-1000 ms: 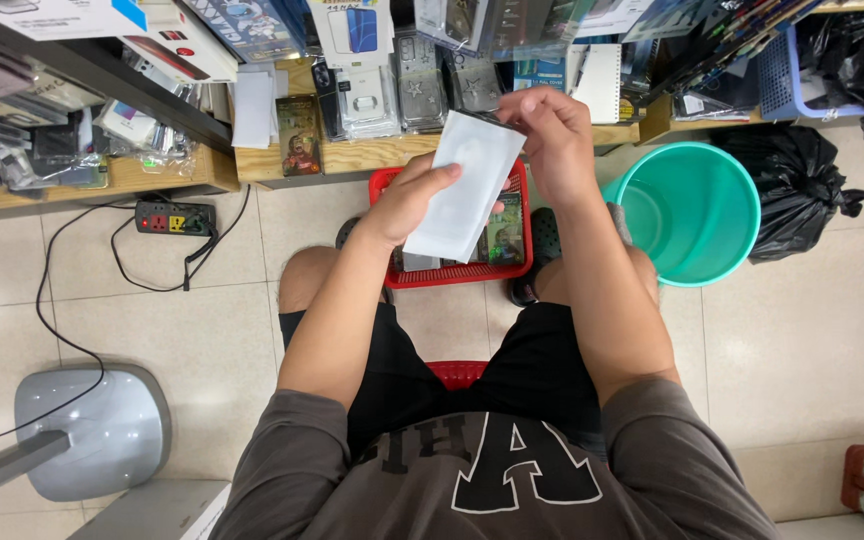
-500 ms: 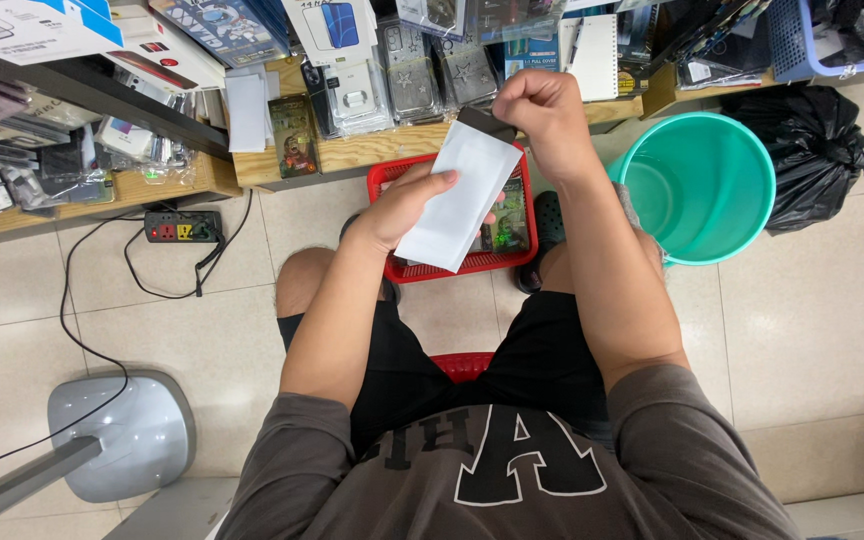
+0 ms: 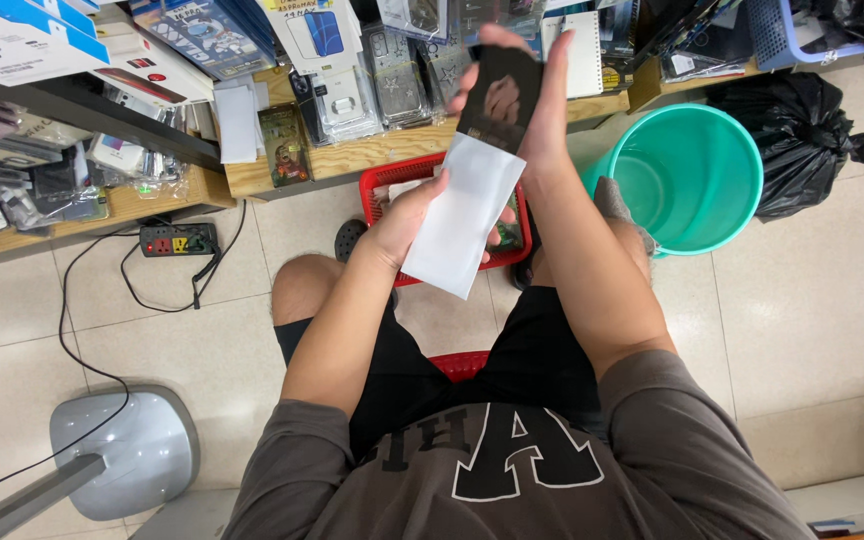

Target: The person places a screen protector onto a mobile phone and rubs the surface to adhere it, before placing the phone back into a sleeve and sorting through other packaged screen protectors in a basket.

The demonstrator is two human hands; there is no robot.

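two hands work over a red basket [image 3: 377, 185]: left hand [image 3: 407, 225] grips a white sleeve [image 3: 462, 215], right hand [image 3: 542, 120] grips a black card [image 3: 500, 95] at its 12 o'clock; teal bucket [image 3: 692, 170] at 3 o'clock.

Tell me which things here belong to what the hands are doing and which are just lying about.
In hand: white sleeve held by left hand; dark flat item held by right hand; red basket beneath.

Lying about: teal bucket, black bag, power strip, shelf packages.

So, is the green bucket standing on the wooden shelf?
No. The green bucket stands on the tiled floor, to the right of the red basket and beside a black bag.
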